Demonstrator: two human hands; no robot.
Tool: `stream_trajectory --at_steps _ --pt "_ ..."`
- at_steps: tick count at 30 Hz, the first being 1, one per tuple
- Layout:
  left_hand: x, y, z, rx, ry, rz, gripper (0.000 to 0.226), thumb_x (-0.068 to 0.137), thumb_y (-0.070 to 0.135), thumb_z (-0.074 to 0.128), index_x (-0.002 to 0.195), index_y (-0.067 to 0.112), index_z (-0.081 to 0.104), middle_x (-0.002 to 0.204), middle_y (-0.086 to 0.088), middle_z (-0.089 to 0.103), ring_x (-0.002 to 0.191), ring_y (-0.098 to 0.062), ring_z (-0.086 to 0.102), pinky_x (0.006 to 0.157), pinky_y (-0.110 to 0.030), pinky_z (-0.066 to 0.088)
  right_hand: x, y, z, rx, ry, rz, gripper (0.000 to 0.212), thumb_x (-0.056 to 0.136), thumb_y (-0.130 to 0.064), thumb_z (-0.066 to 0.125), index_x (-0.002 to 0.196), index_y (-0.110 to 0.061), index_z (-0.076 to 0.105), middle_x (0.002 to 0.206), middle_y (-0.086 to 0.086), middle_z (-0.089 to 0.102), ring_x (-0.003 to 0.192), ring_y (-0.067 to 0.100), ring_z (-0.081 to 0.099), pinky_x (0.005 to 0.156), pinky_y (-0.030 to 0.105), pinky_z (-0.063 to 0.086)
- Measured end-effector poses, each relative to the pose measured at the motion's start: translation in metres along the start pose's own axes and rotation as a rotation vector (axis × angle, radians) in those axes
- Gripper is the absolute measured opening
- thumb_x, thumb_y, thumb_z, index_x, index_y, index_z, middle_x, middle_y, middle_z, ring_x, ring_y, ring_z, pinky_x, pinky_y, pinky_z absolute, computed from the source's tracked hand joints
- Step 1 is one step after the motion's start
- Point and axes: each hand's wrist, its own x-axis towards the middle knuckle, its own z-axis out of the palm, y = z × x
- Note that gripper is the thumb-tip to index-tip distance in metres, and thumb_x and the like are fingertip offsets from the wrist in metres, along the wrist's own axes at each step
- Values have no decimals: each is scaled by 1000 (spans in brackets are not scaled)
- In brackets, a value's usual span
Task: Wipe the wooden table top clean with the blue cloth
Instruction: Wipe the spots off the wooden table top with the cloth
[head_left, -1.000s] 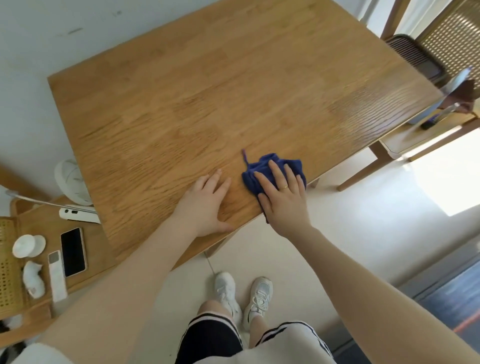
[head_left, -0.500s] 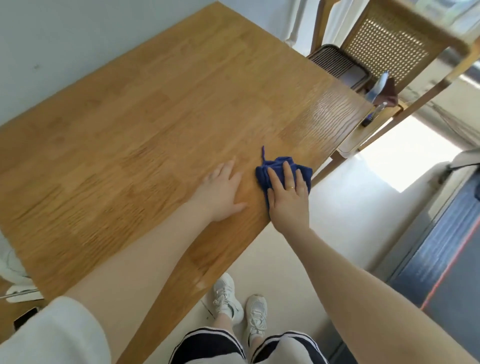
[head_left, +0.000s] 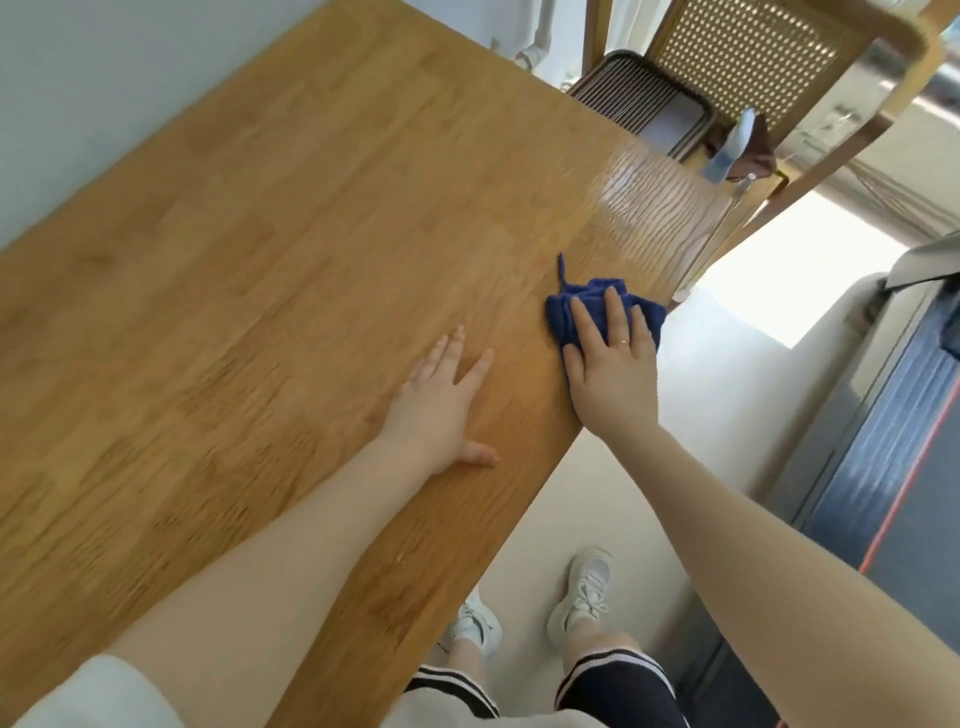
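Note:
The wooden table top (head_left: 291, 249) fills the left and middle of the head view. A crumpled blue cloth (head_left: 563, 309) lies near the table's near edge, close to its right corner. My right hand (head_left: 610, 366) presses flat on the cloth, fingers spread over it, and a ring shows on one finger. To the left of it, my left hand (head_left: 441, 410) rests flat on the bare wood with fingers apart, holding nothing. A glossy patch of wood (head_left: 649, 208) shines just beyond the cloth.
A wooden chair with a cane back (head_left: 748, 57) stands past the table's right end, with a dark tray (head_left: 639, 98) and a spray bottle (head_left: 727, 150) on its seat. A grey wall runs behind the table. My feet in white shoes (head_left: 582, 592) stand on the pale floor.
My right hand has slid the cloth along the near edge toward the right corner. My left hand followed on the wood. The view swung right, losing the side shelf at left.

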Motion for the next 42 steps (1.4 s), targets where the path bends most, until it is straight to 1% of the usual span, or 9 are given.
stream_trajectory --at_steps 5,11,15,19,21,24,28,37,42 --pt "0 4 -9 12 -13 -34 117 66 56 72 147 30 -9 153 -5 -27 144 -20 -14 116 -35 4 5 7 -9 44 -71 -143 58 87 -48 25 142 -31 33 155 6 17 141 36 11 114 44 5" --pt "2 19 -16 43 -72 -168 122 64 52 77 147 31 -10 154 -4 -23 145 -21 -10 116 -35 6 93 42 -28 -23 -50 -82 49 96 -39 30 145 -33 22 157 2 9 143 30 5 116 45 3" --pt "19 59 -29 -12 -121 -366 110 75 55 66 148 21 -9 155 -15 -15 144 -33 -5 115 -43 14 90 45 -32 -26 -101 -151 52 96 -39 31 146 -32 17 158 4 5 143 32 3 115 47 3" --pt "58 100 -42 -231 -17 -603 97 80 57 57 148 13 2 155 -19 -6 143 -37 -1 116 -47 12 76 64 -37 -45 -197 -423 59 88 -48 16 144 -31 28 156 6 17 141 36 13 113 48 11" --pt "79 118 -42 -299 159 -575 90 81 55 57 148 18 10 157 -12 0 144 -30 0 117 -47 6 100 78 -44 -45 -233 -493 65 84 -51 11 142 -32 30 155 5 19 141 35 16 113 46 12" --pt "112 140 -44 -294 292 -492 90 80 58 57 148 20 12 157 -7 -4 145 -24 -3 116 -43 -4 157 96 -54 -22 -130 -399 56 89 -48 22 142 -32 31 155 5 20 140 35 17 112 47 13" --pt "156 150 -57 -182 244 -426 105 75 63 58 149 20 -2 156 -9 -16 144 -25 -9 116 -40 -5 213 119 -67 -33 -174 -280 51 97 -41 31 146 -33 19 157 5 9 142 34 11 115 44 10" --pt "184 158 -69 -167 159 -460 115 68 65 63 148 25 -10 155 -5 -21 144 -24 -12 117 -38 3 195 151 -66 -11 -155 -482 53 89 -42 26 137 -28 43 148 13 34 133 43 29 109 52 24" --pt "187 156 -67 -215 177 -465 116 66 62 67 148 26 -7 155 -3 -22 144 -22 -13 117 -38 2 230 125 -68 -95 -195 -520 47 98 -39 30 144 -36 21 157 5 11 141 34 11 114 44 12"
